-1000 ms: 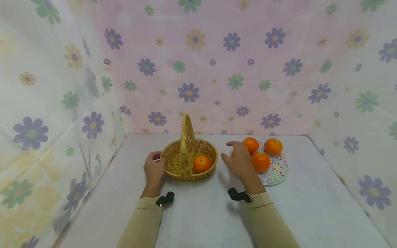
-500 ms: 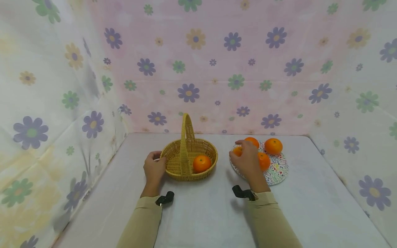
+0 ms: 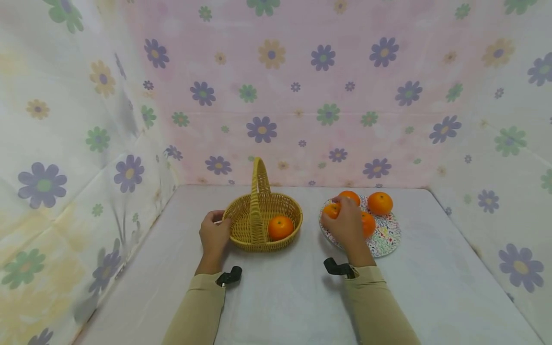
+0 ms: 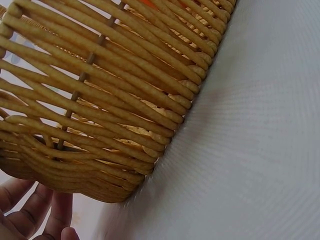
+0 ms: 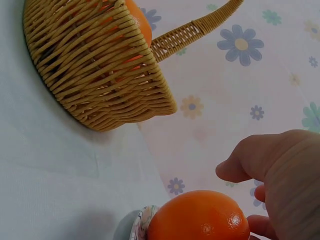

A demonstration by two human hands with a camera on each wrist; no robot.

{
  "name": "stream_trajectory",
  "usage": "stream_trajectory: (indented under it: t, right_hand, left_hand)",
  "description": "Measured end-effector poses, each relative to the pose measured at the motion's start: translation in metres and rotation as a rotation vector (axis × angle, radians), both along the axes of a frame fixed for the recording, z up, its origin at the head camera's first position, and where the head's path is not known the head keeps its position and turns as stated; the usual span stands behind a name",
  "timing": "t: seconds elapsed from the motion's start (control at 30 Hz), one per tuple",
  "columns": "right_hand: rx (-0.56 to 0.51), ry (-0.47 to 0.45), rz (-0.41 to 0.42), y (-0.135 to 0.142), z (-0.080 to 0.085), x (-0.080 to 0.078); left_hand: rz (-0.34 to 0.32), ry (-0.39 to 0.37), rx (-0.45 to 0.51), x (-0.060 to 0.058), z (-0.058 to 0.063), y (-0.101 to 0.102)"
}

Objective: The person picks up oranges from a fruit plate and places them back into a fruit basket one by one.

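Observation:
My left hand holds the left end of a yellow wicker basket in the head view, its fingers against the outside in the left wrist view. One orange lies in the basket, right of the upright handle. My right hand is over the left side of a speckled plate, around the plate's left orange. In the right wrist view the thumb stands apart from that orange, while fingertips are close to its far side. Contact there is hard to tell.
Other oranges on the plate are one at the back, one at the back right and one partly behind my right hand. A white cloth covers the table. Flowered fabric walls stand behind and at both sides.
My right hand has moved right, from the gap beside the plate to around its left orange, and settled slightly over the last half second. The left hand and basket stay put.

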State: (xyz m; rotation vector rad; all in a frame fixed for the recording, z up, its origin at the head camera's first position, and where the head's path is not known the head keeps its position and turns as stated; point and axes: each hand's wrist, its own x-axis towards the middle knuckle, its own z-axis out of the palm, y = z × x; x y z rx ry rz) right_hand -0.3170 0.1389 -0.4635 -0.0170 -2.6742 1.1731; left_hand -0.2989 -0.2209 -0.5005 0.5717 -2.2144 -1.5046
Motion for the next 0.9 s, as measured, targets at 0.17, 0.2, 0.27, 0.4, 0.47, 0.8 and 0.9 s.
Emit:
stream_trajectory:
  t: [0.17,0.2,0.27,0.4,0.47,0.8,0.9]
  right_hand:
    - [0.028,-0.028,-0.003,-0.0022,-0.0014,-0.0014]
    - [0.031,-0.031,-0.004,-0.0026,-0.0014,-0.0013]
    - [0.040,-0.036,-0.002,-0.0029,-0.0014,-0.0012]
    - [0.049,-0.044,-0.001,-0.0041,-0.0006,0.0004]
    - [0.059,-0.049,0.004,-0.0043,-0.0008,0.0010]
    - [0.062,-0.060,0.006,-0.0063,-0.0025,0.0006]
    - [0.043,-0.077,-0.003,-0.0066,-0.0023,0.0000]
  left_hand:
    - [0.003,0.000,0.007,0.0001,0.0000,0.0004]
    - [0.003,0.000,0.008,0.0001,0.0000,0.0006]
    - [0.003,-0.003,0.007,0.0004,0.0000,0.0011]
    - [0.007,-0.009,0.003,0.0011,-0.0001,0.0018]
    - [0.010,-0.011,0.003,0.0013,0.0000,0.0023]
    - [0.012,-0.008,-0.001,0.0002,0.0002,0.0011]
    - [0.008,-0.005,0.004,0.0005,-0.0004,0.0011]
